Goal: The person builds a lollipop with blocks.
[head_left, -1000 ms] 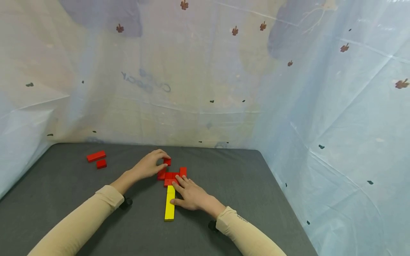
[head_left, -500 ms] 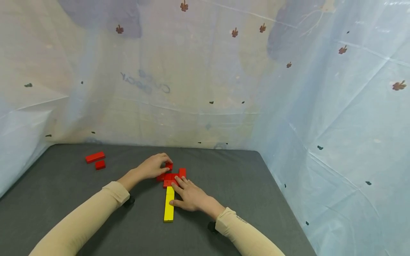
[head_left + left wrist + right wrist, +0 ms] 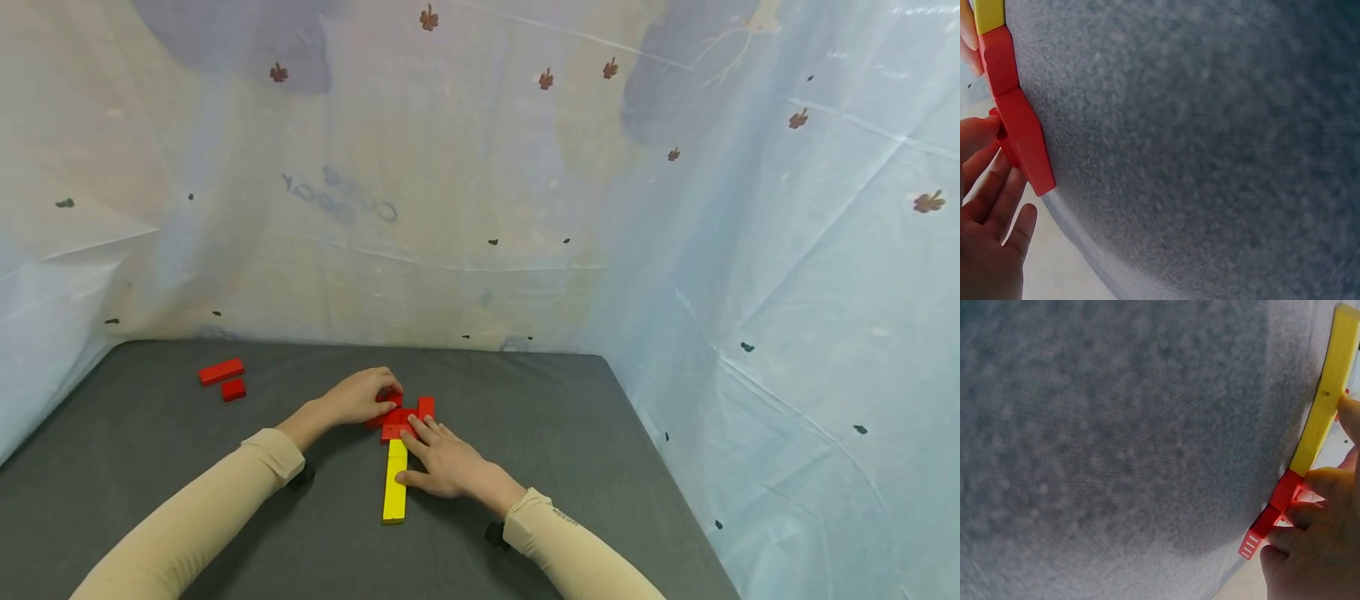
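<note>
In the head view, my left hand point(image 3: 360, 397) pinches a small red block point(image 3: 395, 400) between thumb and fingers, low over a group of red blocks point(image 3: 391, 433). The left wrist view shows my left thumb and fingers on that block, right behind a longer red block point(image 3: 1029, 144). My right hand point(image 3: 444, 461) lies with fingers spread, fingertips on the red group and thumb at a yellow bar point(image 3: 394, 492). The bar extends from the group toward me. Another red block point(image 3: 426, 407) stands out at the group's far right. In the right wrist view, one red block point(image 3: 1251, 545) has slots in its end.
Two loose red pieces, a longer block point(image 3: 221, 372) and a shorter block point(image 3: 233, 389), lie at the far left of the dark grey table point(image 3: 570, 500). A pale printed sheet point(image 3: 450, 192) hangs behind the table and along its right side.
My left hand has brought the small red block down and nearer to me, in against the red group. The right hand has stayed in place on the blocks.
</note>
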